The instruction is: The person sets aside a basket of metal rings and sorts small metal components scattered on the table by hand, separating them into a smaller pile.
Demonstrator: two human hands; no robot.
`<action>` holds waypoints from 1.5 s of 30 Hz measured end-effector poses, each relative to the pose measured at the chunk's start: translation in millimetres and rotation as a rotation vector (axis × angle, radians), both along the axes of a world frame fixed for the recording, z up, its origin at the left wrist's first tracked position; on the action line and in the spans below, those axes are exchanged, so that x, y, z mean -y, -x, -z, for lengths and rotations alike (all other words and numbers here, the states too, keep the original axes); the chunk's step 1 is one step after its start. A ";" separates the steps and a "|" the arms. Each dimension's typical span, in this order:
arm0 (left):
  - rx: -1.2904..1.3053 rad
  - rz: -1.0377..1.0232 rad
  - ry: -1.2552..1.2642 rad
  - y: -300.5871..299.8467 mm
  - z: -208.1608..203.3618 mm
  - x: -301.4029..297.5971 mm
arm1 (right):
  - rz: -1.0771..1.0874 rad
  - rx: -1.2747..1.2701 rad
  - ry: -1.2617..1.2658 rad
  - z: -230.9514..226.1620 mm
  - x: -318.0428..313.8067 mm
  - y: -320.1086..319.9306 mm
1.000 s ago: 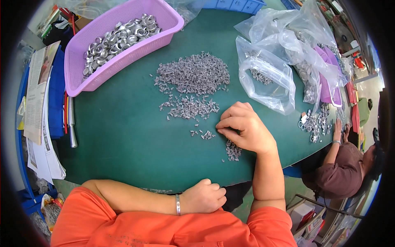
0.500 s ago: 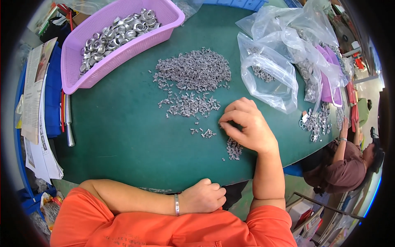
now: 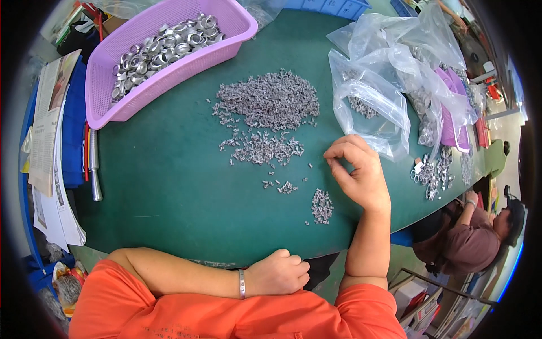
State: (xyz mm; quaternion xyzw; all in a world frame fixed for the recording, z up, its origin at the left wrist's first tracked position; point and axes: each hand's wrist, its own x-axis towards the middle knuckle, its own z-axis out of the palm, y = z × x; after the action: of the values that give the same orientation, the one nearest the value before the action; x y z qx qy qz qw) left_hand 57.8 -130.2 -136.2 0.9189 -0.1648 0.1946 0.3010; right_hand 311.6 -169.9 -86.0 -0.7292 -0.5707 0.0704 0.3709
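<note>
My right hand [image 3: 361, 172] is over the green table, thumb and forefinger curled together in a pinch. Whatever is between those fingertips is too small or hidden to make out. Left of and below it lies a small heap of tiny grey metal parts [image 3: 322, 207]. A few loose parts [image 3: 287, 187] are scattered farther left. Beyond them spreads a thin patch of the same parts [image 3: 265, 148], and behind that a large pile [image 3: 271, 100]. My left hand [image 3: 278, 272] rests at the table's near edge in a loose fist, with nothing seen in it.
A purple basket [image 3: 169, 70] of silvery metal rings stands at the far left. Clear plastic bags [image 3: 375, 127] with parts lie at the far right, near a spread of rings [image 3: 435, 178]. Papers [image 3: 53, 147] are at the left edge. Another person [image 3: 466, 243] works at right.
My right hand has moved right, away from the small heap, which now shows whole. Two loose parts show where the hand was. My left hand stays put.
</note>
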 end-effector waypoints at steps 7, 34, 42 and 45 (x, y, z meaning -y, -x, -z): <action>-0.011 0.004 0.022 -1.8 -1.7 -0.7 | -0.168 0.039 0.114 1.8 -9.2 8.7; -0.082 -0.999 0.289 111.5 -24.6 -68.0 | -0.307 -0.148 -0.028 4.1 -4.8 12.1; -0.044 -0.999 0.113 95.6 -22.1 -73.5 | -0.429 -0.188 0.158 3.6 4.6 -1.4; -0.136 -1.040 0.250 88.2 -27.3 -79.6 | -0.467 -0.273 0.269 -1.4 -0.4 -1.8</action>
State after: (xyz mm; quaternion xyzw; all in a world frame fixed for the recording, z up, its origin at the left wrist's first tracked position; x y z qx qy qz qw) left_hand -30.3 -50.6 -108.8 0.8470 0.3564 0.2760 0.2819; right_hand 313.5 -169.5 -84.6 -0.6048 -0.6533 0.3260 0.3179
